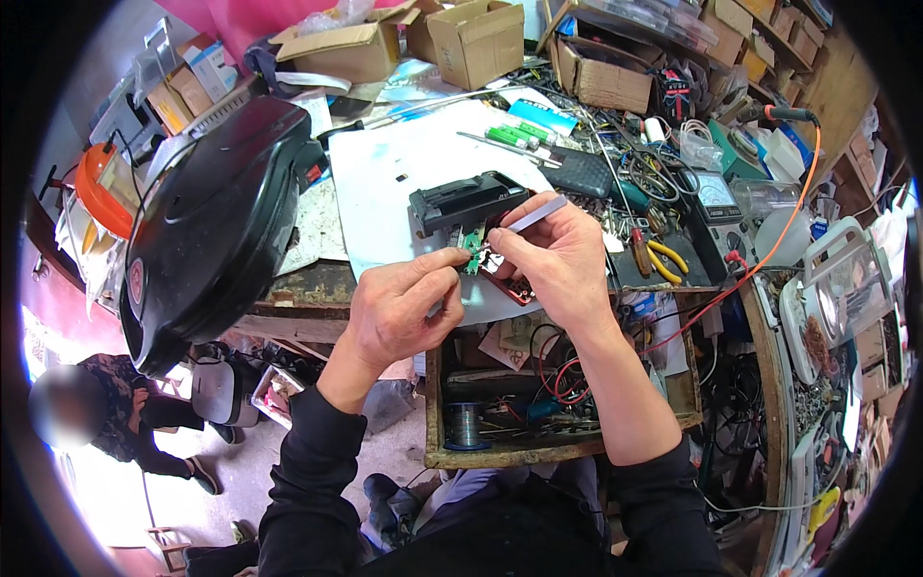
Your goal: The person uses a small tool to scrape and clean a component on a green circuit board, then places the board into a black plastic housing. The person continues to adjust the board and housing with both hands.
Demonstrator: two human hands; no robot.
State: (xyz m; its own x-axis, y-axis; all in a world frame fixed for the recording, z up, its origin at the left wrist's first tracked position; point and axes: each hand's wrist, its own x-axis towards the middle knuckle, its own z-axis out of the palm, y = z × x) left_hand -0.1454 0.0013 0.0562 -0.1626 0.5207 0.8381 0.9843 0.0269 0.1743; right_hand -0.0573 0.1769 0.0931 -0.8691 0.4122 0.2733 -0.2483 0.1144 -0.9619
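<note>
A small green circuit board [472, 252] lies between my hands over the white sheet [370, 183]. My left hand [404, 303] is closed, its thumb and index finger pinching the board's left edge. In the fingers of my right hand [558, 260] is a flat grey tool [536, 213], perhaps tweezers; its working end comes down by the board, partly hidden. Just beyond the board rests a black plastic housing [461, 199]. A red-edged part [522, 296] shows beneath my right hand, mostly covered by it.
An open drawer [567, 452] with a solder spool [465, 425] is below the bench edge. A large black lamp-like head [226, 226] stands left. Yellow-handled pliers [668, 262], a screwdriver [641, 253] and a meter [713, 192] lie right. Another person [125, 409] sits lower left.
</note>
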